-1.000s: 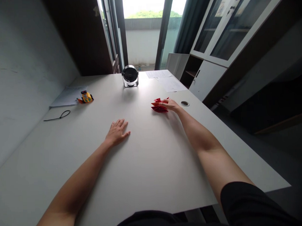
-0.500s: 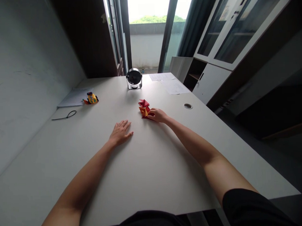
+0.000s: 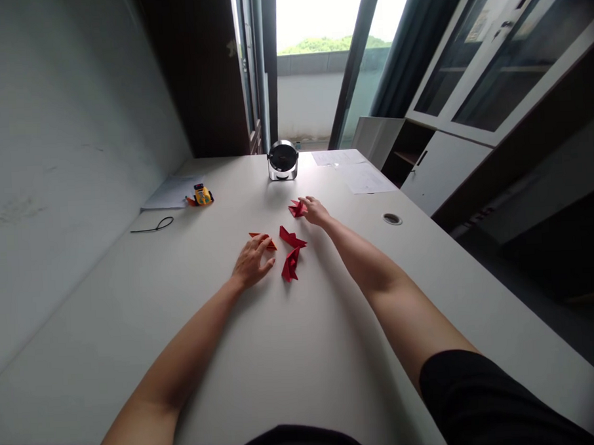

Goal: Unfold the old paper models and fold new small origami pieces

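My left hand (image 3: 252,262) rests on the desk, fingers spread and lying over an orange folded-paper piece (image 3: 270,244), part of which they cover. My right hand (image 3: 316,212) reaches farther out. Its fingers are extended over the right side of a red origami piece (image 3: 296,210), and whether they press on it cannot be made out. Between the hands and nearer to me, a second red origami piece (image 3: 292,237) lies against a third red one (image 3: 290,265).
The white desk (image 3: 264,368) carries a round black and silver fan-like device (image 3: 282,159) at the back. A yellow toy (image 3: 202,195), a black cable loop (image 3: 154,227) and a paper sheet (image 3: 170,192) lie left. Sheets (image 3: 368,179) and a cable hole (image 3: 392,219) are right.
The clustered folded papers are now spread apart. My right hand has moved away from the orange piece to the farthest red one. The orange piece is now under my left hand.
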